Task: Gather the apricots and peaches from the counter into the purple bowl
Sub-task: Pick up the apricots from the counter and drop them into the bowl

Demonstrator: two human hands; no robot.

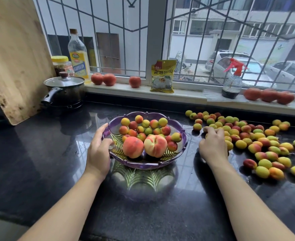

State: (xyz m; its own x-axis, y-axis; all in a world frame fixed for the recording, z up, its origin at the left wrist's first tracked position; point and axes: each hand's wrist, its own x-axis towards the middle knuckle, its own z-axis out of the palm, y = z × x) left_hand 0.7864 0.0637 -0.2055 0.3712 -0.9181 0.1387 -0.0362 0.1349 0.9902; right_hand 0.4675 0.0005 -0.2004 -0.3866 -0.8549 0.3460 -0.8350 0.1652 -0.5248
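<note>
- The purple bowl (pixel 144 163) stands on the dark counter (pixel 39 153), around the middle of it, a little in from the front edge.
- The left hand (pixel 99 150) grips the bowl's left rim, thumb curled over the inside and fingers round the outside.
- Inside the bowl lie two peaches (pixel 145 146) at the near side, touching each other, with a heap of small apricots (pixel 143 127) behind them.
- The right hand (pixel 212 146) rests palm down on the counter just right of the bowl, fingers curled over fruit at the near-left fringe of the loose pile; I cannot tell whether it has hold of any.
- Loose apricots (pixel 258 141) are spread over the right part of the counter, from near the back edge toward the right edge.
- On the windowsill (pixel 186 96) behind sit tomatoes (pixel 103 79), a yellow packet (pixel 163 76) and a spray bottle (pixel 232 80).
- A lidded pot (pixel 65 91) stands at the back-left corner, beside a leaning wooden board (pixel 16 54).
</note>
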